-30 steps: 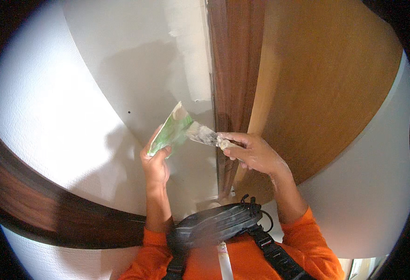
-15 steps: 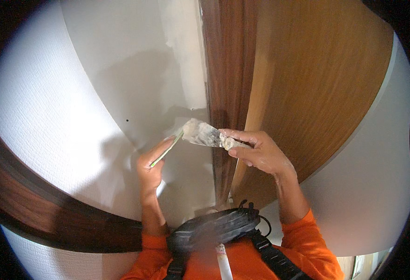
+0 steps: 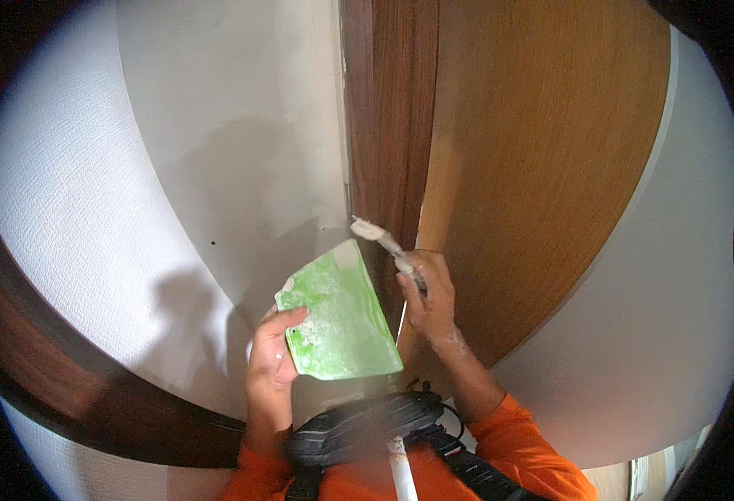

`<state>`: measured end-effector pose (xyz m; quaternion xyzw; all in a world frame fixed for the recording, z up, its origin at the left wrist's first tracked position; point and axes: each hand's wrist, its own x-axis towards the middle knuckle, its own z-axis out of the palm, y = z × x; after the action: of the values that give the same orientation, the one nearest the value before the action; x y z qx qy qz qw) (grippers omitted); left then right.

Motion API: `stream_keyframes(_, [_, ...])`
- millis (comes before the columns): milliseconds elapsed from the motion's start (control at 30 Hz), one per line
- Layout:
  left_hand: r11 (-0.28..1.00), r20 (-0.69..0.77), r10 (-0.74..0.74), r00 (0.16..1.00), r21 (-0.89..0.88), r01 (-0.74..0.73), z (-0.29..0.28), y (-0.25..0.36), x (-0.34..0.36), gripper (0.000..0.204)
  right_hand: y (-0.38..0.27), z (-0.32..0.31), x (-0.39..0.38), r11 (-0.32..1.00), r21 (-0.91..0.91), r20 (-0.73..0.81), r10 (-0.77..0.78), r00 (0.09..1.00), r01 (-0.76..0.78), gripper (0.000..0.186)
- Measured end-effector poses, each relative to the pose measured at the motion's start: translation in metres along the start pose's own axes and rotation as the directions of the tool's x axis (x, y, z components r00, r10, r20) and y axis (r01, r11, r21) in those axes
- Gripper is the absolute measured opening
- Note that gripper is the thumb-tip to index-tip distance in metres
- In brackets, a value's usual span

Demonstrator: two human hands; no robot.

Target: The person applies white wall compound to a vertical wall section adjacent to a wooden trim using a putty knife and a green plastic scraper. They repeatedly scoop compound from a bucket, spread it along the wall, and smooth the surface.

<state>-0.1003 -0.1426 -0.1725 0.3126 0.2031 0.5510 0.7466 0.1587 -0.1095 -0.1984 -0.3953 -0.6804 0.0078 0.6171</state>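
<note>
My left hand [image 3: 272, 346] grips a flat green board [image 3: 342, 321] by its left edge, thumb on top. White filler is smeared thinly over the board, and its broad face is turned up. My right hand [image 3: 430, 292] is closed round the handle of a putty knife [image 3: 392, 248], whose blade carries a lump of white filler [image 3: 369, 228]. The blade sits just above the board's top corner, close to the dark wood door frame. Beyond it is a grey-white wall panel [image 3: 233, 125] with a pale filled strip along its right edge.
A dark brown wood frame [image 3: 392, 108] runs upright beside a lighter wood door [image 3: 551, 150]. Textured white wallpaper [image 3: 75, 184] covers the left wall, above a dark wood rail [image 3: 91, 388]. Dark gear with straps [image 3: 367, 426] sits on my chest, near a white cigarette-like stick [image 3: 402, 472].
The green board has turned from edge-on to show its broad face. The putty knife has come off the board and tilted, now with filler gathered on its blade.
</note>
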Motion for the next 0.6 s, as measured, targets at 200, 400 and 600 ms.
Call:
stream_keyframes(200, [0.99, 0.059, -0.021, 0.998, -0.141, 0.029, 0.003, -0.011, -0.001, 0.044, 0.025, 0.026, -0.02, 0.987, -0.075, -0.069, -0.145, 0.987, 0.14, 0.046])
stream_keyframes(400, [0.991, 0.043, -0.005, 0.999, -0.131, 0.01, 0.005, -0.008, 0.0, 0.044, 0.056, 0.039, -0.047, 0.974, -0.171, -0.044, -0.161, 0.986, 0.151, 0.049])
stream_keyframes(600, [0.707, -0.058, 0.543, 0.838, 0.57, -0.419, 0.04, -0.011, -0.002, 0.044, 0.075, 0.039, -0.103, 0.966, -0.108, 0.02, 0.237, 0.971, -0.234, 0.04])
